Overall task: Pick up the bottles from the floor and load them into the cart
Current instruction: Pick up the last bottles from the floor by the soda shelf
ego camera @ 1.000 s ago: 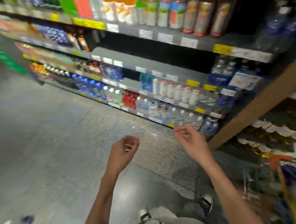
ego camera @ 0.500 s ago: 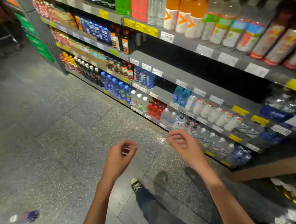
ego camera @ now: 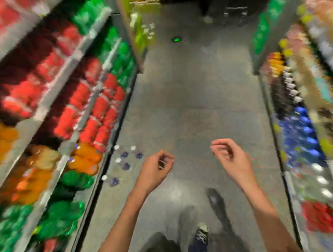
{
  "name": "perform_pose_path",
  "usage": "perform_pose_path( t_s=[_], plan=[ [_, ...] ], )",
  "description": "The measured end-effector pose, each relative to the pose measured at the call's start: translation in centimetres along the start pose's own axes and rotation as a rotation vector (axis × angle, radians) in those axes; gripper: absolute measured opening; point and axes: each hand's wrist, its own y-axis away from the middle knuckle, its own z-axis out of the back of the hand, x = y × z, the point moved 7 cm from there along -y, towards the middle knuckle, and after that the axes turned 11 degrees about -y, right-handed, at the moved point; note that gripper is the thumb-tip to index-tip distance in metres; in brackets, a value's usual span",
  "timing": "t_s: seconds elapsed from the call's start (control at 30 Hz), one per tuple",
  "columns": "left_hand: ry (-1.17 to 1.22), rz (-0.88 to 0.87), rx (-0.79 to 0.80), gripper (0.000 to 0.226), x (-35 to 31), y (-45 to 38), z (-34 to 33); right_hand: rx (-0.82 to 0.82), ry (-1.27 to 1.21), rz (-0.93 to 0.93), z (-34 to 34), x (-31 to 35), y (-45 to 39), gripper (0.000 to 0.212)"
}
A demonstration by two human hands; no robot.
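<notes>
No label readable anywhere (motion blur smears every shelf). Bottles (ego camera: pixel 125 162) on the floor (ego camera: pixel 195 96) by the foot of the left shelving (ego camera: pixel 67 104), white caps and blue labels, perhaps lying on their sides, axes not clear. Left hand (ego camera: pixel 155 173) and right hand (ego camera: pixel 232 158) loosely curled, holding nothing, apart above bare aisle. Sneaker (ego camera: pixel 200 235) below; right shelving (ego camera: pixel 305 117) opposite.

A shop aisle, probably a supermarket: blurred drink-stocked shelves (ego camera: pixel 67 104) line both sides of a grey floor (ego camera: pixel 195 96).
</notes>
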Motion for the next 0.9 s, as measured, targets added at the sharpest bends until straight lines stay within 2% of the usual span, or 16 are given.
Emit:
perform_pose_path(
  t_s=[0.13,0.3,0.4,0.67,0.83,0.9],
  plan=[
    [0.036,0.221,-0.153,0.004,7.9,1.0,5.4,0.279,0.037,0.058,-10.6,1.9,-5.2,0.011],
    [0.085,0.398,-0.288,0.01,15.7,1.4,10.0,0.491,0.072,0.077,-21.2,3.0,-8.6,0.01],
    [0.1,0.469,-0.307,0.01,19.1,0.1,12.4,0.55,0.12,0.062,-25.6,3.4,-10.3,0.01],
    [0.208,0.475,-0.389,0.008,24.4,-6.8,17.6,0.629,0.162,0.074,-34.2,5.0,-16.7,0.013],
    [0.316,0.52,-0.405,0.004,27.4,-9.7,18.7,0.748,0.211,0.056,-39.2,4.9,-21.5,0.014],
    [0.295,0.55,-0.49,0.009,28.8,-10.7,19.6,0.817,0.24,0.054,-42.0,4.6,-24.2,0.015]
  ],
)
